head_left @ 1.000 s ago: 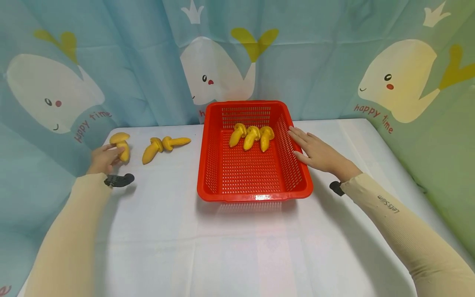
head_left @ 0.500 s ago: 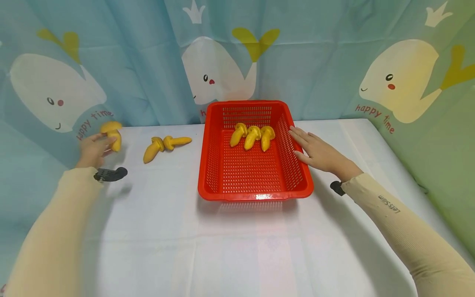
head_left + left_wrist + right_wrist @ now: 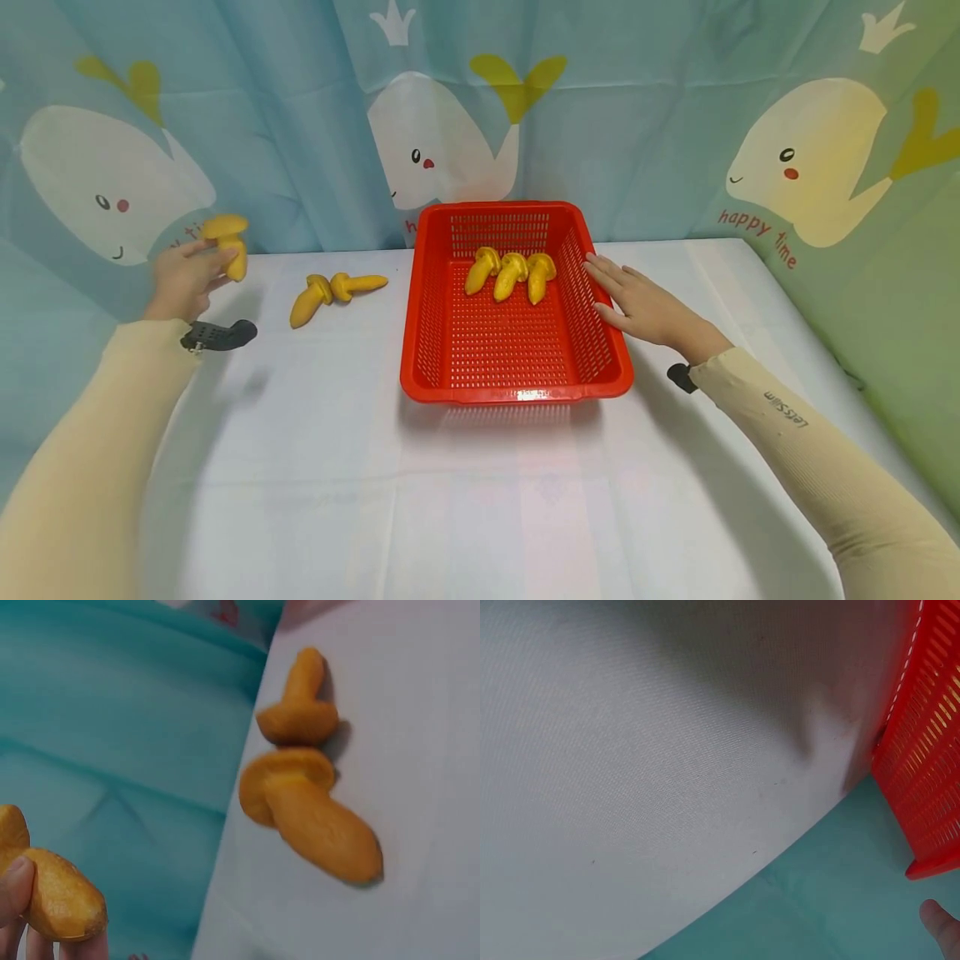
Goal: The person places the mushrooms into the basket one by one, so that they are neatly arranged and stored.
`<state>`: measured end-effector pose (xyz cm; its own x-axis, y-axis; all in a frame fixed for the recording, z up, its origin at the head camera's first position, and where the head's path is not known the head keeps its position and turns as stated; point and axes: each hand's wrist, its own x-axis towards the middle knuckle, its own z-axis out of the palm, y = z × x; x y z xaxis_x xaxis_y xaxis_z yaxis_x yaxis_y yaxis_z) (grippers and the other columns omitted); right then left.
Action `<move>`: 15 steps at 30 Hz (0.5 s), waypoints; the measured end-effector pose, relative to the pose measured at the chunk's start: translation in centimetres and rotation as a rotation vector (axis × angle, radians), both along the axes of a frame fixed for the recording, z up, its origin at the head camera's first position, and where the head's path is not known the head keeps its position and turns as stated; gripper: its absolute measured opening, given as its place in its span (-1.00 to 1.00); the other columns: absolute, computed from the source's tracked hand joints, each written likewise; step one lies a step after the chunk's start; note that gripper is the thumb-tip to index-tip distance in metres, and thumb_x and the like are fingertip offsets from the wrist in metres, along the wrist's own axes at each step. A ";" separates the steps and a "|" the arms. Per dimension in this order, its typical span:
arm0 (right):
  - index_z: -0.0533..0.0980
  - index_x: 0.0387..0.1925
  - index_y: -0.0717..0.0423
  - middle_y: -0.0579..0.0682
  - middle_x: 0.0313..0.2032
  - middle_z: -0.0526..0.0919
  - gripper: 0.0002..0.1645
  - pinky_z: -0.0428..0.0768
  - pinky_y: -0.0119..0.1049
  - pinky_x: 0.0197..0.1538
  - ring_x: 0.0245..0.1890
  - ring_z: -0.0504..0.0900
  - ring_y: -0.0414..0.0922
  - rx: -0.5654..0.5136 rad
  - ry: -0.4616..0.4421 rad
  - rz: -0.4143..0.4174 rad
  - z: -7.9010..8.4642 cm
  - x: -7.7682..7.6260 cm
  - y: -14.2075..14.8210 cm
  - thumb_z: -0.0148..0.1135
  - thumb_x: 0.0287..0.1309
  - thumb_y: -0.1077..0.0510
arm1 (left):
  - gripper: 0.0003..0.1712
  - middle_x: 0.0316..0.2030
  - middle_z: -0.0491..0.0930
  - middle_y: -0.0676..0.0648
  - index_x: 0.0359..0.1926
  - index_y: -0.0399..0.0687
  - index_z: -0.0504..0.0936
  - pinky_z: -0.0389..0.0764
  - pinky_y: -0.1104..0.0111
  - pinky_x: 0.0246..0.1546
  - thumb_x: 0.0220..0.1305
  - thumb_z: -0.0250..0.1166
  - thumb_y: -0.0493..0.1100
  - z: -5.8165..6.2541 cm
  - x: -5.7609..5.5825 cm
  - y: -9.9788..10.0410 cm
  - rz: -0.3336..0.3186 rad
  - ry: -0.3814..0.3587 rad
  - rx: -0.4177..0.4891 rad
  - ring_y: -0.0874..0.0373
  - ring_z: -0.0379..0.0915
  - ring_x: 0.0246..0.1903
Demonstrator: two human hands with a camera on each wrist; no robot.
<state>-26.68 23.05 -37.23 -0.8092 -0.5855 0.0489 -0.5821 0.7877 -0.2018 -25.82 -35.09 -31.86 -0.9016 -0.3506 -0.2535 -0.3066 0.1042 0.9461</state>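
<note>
Left hand (image 3: 183, 279) pinches yellow mushroom (image 3: 229, 242) by stem, clear of table (image 3: 315, 433). Right hand (image 3: 641, 307), fingers straight, at rim of red basket (image 3: 517, 395); three mushrooms (image 3: 510, 277) inside.

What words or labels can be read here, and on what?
"happy time": whale-print curtain, right side.
"h": same curtain, rest hidden by the red basket.
"LetsSlim": right sleeve, upside down.
Curtain lettering behind the left hand: partly hidden, only "ti" readable.
Marks on the red basket's rim: too small to read.

A white table (image 3: 480, 500) bears a red basket (image 3: 517, 395) and two yellow mushrooms (image 3: 324, 288).
</note>
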 end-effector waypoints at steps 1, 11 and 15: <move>-0.10 0.46 0.12 0.12 0.48 -0.09 -0.18 0.03 0.16 0.43 0.47 -0.08 0.06 0.000 0.000 0.001 0.0 0.0 0.0 -0.10 0.32 -0.08 | 0.00 -0.15 0.36 0.24 0.45 -0.11 -0.01 0.55 0.67 -0.12 0.12 0.32 0.03 0.2 -0.1 0.3 -0.004 0.002 -0.005 0.26 0.35 0.11; -0.08 0.45 0.16 0.14 0.47 -0.07 -0.19 0.03 0.16 0.43 0.47 -0.07 0.07 0.002 0.008 0.008 0.1 0.0 0.0 -0.10 0.32 -0.08 | -0.05 -0.27 0.47 0.26 0.43 -0.08 0.07 0.41 0.41 0.23 0.11 0.35 0.02 1.7 -0.6 4.2 -0.057 0.045 0.000 0.41 0.44 -0.24; -0.07 0.45 0.17 0.14 0.47 -0.07 -0.19 0.04 0.16 0.43 0.47 -0.06 0.07 -0.001 0.011 0.013 0.1 0.0 0.0 -0.10 0.32 -0.07 | -0.10 -0.17 0.43 0.18 0.42 -0.09 0.11 0.34 0.24 0.30 0.14 0.32 0.02 1.9 -1.0 6.2 -0.066 0.047 -0.041 0.31 0.42 -0.11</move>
<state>-26.66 23.05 -37.08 -0.8010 -0.5959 0.0578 -0.5944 0.7799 -0.1961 -26.79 -28.89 -29.93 -0.9337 -0.2991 -0.1968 -0.2529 0.1618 0.9539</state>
